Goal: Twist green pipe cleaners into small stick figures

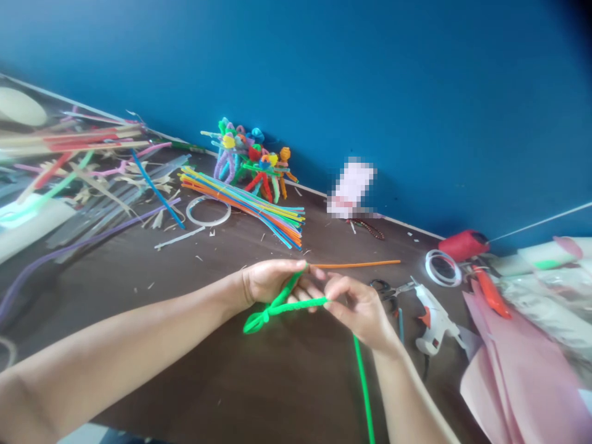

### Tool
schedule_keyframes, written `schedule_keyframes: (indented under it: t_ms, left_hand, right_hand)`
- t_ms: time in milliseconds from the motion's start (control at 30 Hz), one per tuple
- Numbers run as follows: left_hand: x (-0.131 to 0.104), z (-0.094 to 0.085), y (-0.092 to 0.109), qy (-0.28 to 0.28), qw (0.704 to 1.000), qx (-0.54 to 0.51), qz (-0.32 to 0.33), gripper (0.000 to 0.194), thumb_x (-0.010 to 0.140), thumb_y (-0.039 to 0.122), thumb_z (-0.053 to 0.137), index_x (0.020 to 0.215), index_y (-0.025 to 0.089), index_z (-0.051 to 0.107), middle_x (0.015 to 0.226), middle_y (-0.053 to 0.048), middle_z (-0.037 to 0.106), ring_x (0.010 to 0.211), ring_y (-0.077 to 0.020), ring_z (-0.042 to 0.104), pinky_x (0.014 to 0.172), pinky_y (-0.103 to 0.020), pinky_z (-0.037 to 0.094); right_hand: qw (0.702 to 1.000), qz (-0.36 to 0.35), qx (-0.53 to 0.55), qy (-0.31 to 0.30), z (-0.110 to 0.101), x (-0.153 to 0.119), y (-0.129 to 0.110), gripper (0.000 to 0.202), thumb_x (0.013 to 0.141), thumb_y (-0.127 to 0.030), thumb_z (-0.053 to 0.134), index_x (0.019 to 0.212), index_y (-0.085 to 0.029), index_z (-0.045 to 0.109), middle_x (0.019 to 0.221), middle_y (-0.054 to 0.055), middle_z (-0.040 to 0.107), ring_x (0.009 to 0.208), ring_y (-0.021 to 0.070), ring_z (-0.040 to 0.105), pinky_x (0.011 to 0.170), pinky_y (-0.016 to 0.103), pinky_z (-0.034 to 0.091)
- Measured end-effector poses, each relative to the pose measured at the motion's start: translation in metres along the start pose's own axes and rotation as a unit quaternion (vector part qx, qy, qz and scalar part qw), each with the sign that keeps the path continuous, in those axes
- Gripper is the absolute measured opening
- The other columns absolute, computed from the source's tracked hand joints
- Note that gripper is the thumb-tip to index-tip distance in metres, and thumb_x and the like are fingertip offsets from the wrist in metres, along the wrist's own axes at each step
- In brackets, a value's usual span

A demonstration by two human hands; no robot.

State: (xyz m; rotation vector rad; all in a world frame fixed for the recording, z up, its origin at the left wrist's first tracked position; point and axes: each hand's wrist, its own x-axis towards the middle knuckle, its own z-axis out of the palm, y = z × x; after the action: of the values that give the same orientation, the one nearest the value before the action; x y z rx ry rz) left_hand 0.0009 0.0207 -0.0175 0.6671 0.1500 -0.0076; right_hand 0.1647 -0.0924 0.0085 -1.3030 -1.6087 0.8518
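Note:
A green pipe cleaner (296, 306), bent into a small loop with a twist at its left end, is held above the table between my hands. My left hand (277, 280) pinches one of its strands near the thumb, fingers stretched behind it. With thumb and forefinger my right hand (354, 302) grips the other strand's end. Below the right wrist a straight green pipe cleaner (364, 388) runs toward the table's front. Just behind my fingers lies an orange pipe cleaner (361, 265).
A bundle of coloured pipe cleaners (245, 206) lies behind my hands, near a tape roll (208, 211) and twisted pipe-cleaner figures (259, 163). Scissors (391, 288), a white glue gun (435, 317) and pink sheets (522, 370) are on the right. Strips clutter the left.

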Motion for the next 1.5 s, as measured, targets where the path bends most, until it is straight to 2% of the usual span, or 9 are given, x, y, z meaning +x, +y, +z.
schedule_keyframes:
  t_ms: [133, 300, 600, 667, 733, 800, 900, 1067, 1500]
  left_hand:
    - [0.002, 0.003, 0.002, 0.021, 0.993, -0.04, 0.106, 0.06, 0.067, 0.061, 0.049, 0.103, 0.013, 0.052, 0.096, -0.013, 0.063, 0.086, -0.022, 0.059, 0.075, -0.031, 0.043]
    - [0.008, 0.007, 0.01, 0.193, 0.938, -0.068, 0.279, 0.052, 0.078, 0.056, 0.035, 0.105, 0.015, 0.052, 0.111, -0.011, 0.056, 0.107, -0.0222, 0.048, 0.09, -0.035, 0.035]
    - [0.007, 0.015, -0.003, 0.422, 0.775, 0.144, 0.449, 0.023, 0.072, 0.039, 0.053, 0.074, 0.016, 0.055, 0.065, 0.001, 0.056, 0.061, -0.0088, 0.05, 0.055, -0.018, 0.038]
    - [0.007, 0.022, -0.01, 0.415, 0.796, 0.168, 0.408, 0.027, 0.071, 0.037, 0.056, 0.057, 0.015, 0.048, 0.046, 0.005, 0.043, 0.043, -0.0045, 0.038, 0.043, -0.016, 0.029]
    - [0.008, 0.032, -0.017, 0.363, 0.86, 0.185, 0.306, 0.034, 0.067, 0.041, 0.06, 0.051, 0.014, 0.047, 0.042, 0.004, 0.043, 0.037, -0.0038, 0.036, 0.037, -0.017, 0.025]
    - [0.009, 0.04, -0.022, 0.288, 0.917, 0.168, 0.22, 0.033, 0.065, 0.043, 0.062, 0.063, 0.011, 0.054, 0.052, 0.0, 0.053, 0.037, -0.0048, 0.041, 0.036, -0.017, 0.027]
    - [0.01, 0.044, -0.023, 0.219, 0.954, 0.071, 0.193, 0.028, 0.068, 0.038, 0.062, 0.074, 0.011, 0.057, 0.066, -0.002, 0.055, 0.047, -0.0059, 0.048, 0.035, -0.015, 0.028]
    - [0.006, 0.033, -0.016, 0.173, 0.972, -0.047, 0.154, 0.016, 0.067, 0.026, 0.064, 0.069, 0.012, 0.055, 0.065, 0.0, 0.051, 0.052, -0.0051, 0.048, 0.033, -0.012, 0.026]
    - [0.008, 0.018, -0.01, 0.198, 0.97, 0.079, 0.12, 0.02, 0.06, 0.021, 0.068, 0.071, 0.013, 0.054, 0.052, 0.003, 0.049, 0.047, -0.0057, 0.045, 0.033, -0.012, 0.03]
  right_hand:
    - [0.998, 0.006, 0.03, 0.058, -0.002, -0.001, 0.001, 0.007, 0.074, -0.021, 0.059, 0.071, -0.022, 0.052, 0.07, 0.0, 0.055, 0.07, 0.0151, 0.053, 0.075, 0.031, 0.042]
    - [0.991, -0.017, 0.045, 0.122, -0.003, 0.001, 0.007, 0.007, 0.074, -0.02, 0.058, 0.072, -0.022, 0.052, 0.066, -0.002, 0.053, 0.065, 0.0128, 0.052, 0.092, 0.04, 0.035]
    - [0.946, -0.078, -0.08, 0.303, 0.0, -0.001, 0.003, 0.004, 0.077, -0.02, 0.054, 0.077, -0.023, 0.051, 0.071, 0.001, 0.055, 0.074, 0.0173, 0.056, 0.09, 0.043, 0.037]
    - [0.932, -0.12, -0.135, 0.316, 0.002, -0.002, 0.001, 0.007, 0.077, -0.017, 0.052, 0.079, -0.024, 0.051, 0.072, 0.001, 0.055, 0.076, 0.0176, 0.055, 0.09, 0.043, 0.036]
    - [0.923, -0.159, -0.189, 0.294, 0.003, -0.003, -0.001, 0.012, 0.077, -0.012, 0.051, 0.08, -0.024, 0.05, 0.071, 0.001, 0.056, 0.074, 0.0169, 0.055, 0.089, 0.044, 0.036]
    - [0.917, -0.186, -0.243, 0.255, 0.004, -0.003, -0.004, 0.017, 0.077, -0.008, 0.05, 0.082, -0.024, 0.05, 0.072, 0.001, 0.057, 0.072, 0.0161, 0.056, 0.089, 0.045, 0.035]
    - [0.905, -0.213, -0.305, 0.209, 0.006, -0.003, -0.007, 0.021, 0.075, -0.005, 0.05, 0.083, -0.025, 0.051, 0.073, 0.0, 0.058, 0.072, 0.0154, 0.057, 0.09, 0.045, 0.034]
    - [0.9, -0.215, -0.344, 0.158, 0.01, -0.002, -0.011, 0.02, 0.076, -0.005, 0.051, 0.082, -0.024, 0.052, 0.073, 0.0, 0.058, 0.075, 0.0141, 0.057, 0.091, 0.043, 0.032]
    - [0.91, -0.179, -0.365, 0.077, 0.011, 0.003, -0.008, 0.015, 0.078, -0.006, 0.049, 0.075, -0.021, 0.051, 0.071, -0.003, 0.058, 0.074, 0.0107, 0.054, 0.095, 0.039, 0.027]
